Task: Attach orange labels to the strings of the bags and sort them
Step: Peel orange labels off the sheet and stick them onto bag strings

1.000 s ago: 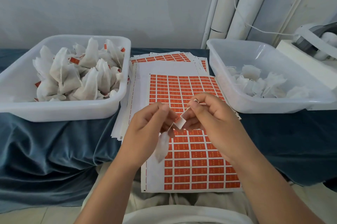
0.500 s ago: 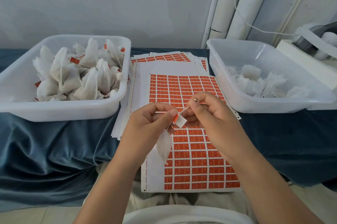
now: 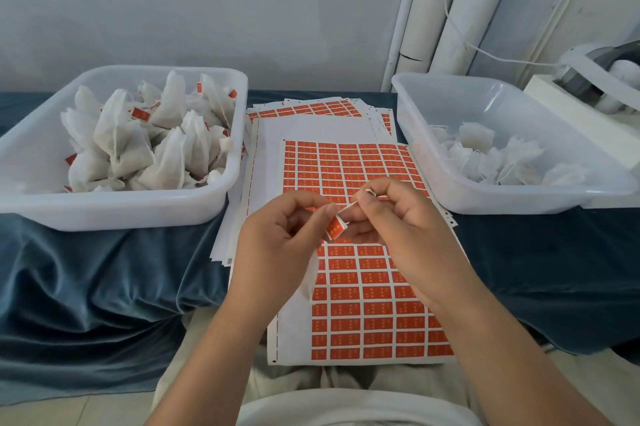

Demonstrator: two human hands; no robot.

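Observation:
My left hand (image 3: 277, 245) pinches an orange label (image 3: 335, 229) folded around the string (image 3: 346, 209) of a white bag (image 3: 312, 278) that hangs below it, mostly hidden by the hand. My right hand (image 3: 394, 228) pinches the string's free end just right of the label, above the sheet of orange labels (image 3: 367, 290). The left white tub (image 3: 114, 207) holds several white bags with orange labels. The right clear tub (image 3: 485, 200) holds several white bags without labels.
More label sheets (image 3: 311, 112) lie stacked behind the top sheet between the two tubs. A dark blue cloth (image 3: 86, 273) covers the table. White pipes (image 3: 446, 6) stand at the back right, and a white machine (image 3: 595, 79) sits at the far right.
The label's white back faced up one second ago; now it is folded over the string with its orange face showing. The bag has swung in under my left hand.

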